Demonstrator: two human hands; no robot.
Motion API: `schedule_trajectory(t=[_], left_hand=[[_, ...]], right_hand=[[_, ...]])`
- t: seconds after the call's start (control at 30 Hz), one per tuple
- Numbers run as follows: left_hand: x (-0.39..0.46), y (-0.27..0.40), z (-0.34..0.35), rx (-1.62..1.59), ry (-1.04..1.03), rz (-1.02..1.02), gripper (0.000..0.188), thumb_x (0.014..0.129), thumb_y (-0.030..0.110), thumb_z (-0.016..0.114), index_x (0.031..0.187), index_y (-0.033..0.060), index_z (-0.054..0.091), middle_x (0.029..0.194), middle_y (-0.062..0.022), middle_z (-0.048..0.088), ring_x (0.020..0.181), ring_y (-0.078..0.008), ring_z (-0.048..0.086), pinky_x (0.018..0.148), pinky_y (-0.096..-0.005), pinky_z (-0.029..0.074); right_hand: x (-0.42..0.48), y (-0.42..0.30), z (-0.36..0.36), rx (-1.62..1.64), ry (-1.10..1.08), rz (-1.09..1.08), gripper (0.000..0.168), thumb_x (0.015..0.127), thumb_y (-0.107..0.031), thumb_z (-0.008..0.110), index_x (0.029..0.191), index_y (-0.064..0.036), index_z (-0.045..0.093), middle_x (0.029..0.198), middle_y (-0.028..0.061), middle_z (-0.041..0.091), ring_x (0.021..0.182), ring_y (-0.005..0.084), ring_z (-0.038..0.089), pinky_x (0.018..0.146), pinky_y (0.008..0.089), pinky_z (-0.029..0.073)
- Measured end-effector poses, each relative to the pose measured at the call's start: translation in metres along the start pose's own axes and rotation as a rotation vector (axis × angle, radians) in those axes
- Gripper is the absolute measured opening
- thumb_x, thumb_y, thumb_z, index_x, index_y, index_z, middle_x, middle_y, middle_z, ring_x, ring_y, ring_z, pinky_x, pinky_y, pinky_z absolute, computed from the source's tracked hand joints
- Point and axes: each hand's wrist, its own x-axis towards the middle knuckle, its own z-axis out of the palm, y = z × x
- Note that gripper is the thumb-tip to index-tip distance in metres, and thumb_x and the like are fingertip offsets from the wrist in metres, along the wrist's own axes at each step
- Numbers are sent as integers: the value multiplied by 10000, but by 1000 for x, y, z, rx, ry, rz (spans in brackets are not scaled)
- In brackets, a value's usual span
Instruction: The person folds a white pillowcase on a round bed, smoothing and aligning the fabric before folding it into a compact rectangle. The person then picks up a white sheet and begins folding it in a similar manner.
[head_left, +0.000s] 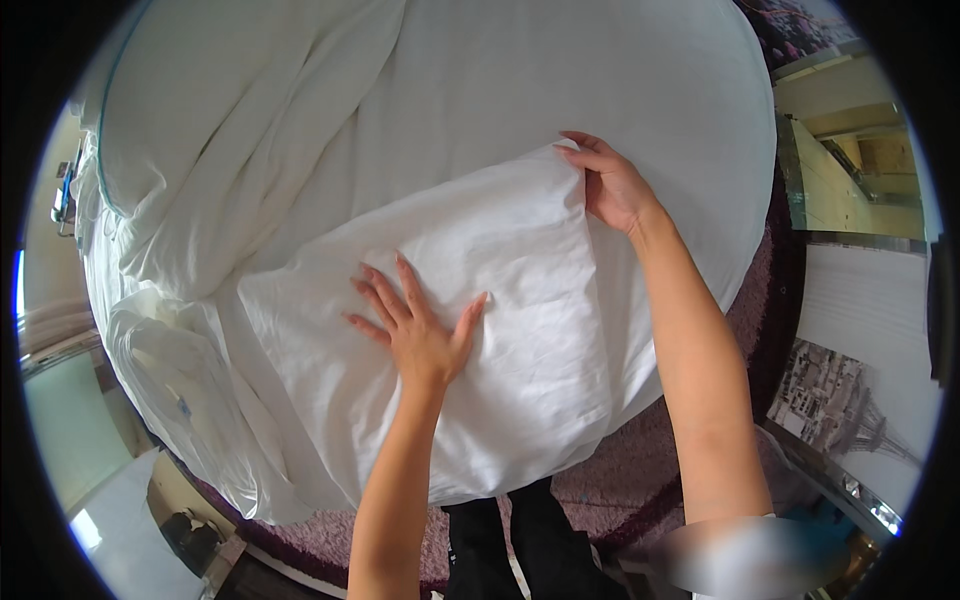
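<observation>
A white pillow in a smooth white case (525, 330) lies at a slant on a bed covered with a white sheet (555, 82), near the bed's front edge. My left hand (416, 330) rests flat on the pillow's top with its fingers spread. At the pillow's far right corner, my right hand (607, 180) pinches the case's cloth between thumb and fingers. A loose white cover (247, 142) lies in folds on the bed's left part.
Bunched, partly sheer white cloth (187, 405) hangs at the bed's left front edge. A purple shaggy rug (615, 487) lies on the floor by my legs. Furniture with a tower picture (847, 405) stands at the right; a dark object (191, 536) is at the lower left.
</observation>
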Motion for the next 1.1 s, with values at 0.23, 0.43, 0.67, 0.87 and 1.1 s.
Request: schedule_trajectory(t=[0.23,0.43,0.67,0.87,1.1], left_hand=[[8,45,-12,-81,109,141,765,800,560,563,1414,186,301,1493,-154,162,1375,-421,29,968,-702,-88],[34,51,17,16,14,210,751,773,647,517,1410,309,308,1512,-58,161,1376,-422,6,881,-756,-135],[36,53,18,17,-24,197,763,763,647,536,1406,300,319,1516,-66,139,1375,-424,-14,889,-746,-140],[59,83,9,-99,203,334,516,840,436,575,1271,170,480,1291,-95,456,1227,-390,344,945,-620,221],[172,156,-15,-110,-316,49,434,896,437,464,1131,86,565,1165,-78,565,1081,-329,463,915,-451,308]], right_hand=[[22,11,0,-636,317,-602,117,814,-53,591,923,-45,549,935,18,538,700,141,528,594,295,444],[21,39,-21,-937,798,-852,173,892,-181,555,896,-9,544,785,99,565,646,208,570,588,334,460],[-123,96,-34,-732,290,-68,380,926,-339,508,781,9,558,616,93,598,505,150,539,493,313,425],[-144,123,-27,-754,317,-113,335,883,-295,585,722,-20,484,525,74,494,480,134,468,466,309,357],[-130,143,-20,-541,372,-239,273,836,-215,665,739,-36,483,629,-24,504,563,31,408,483,210,322]])
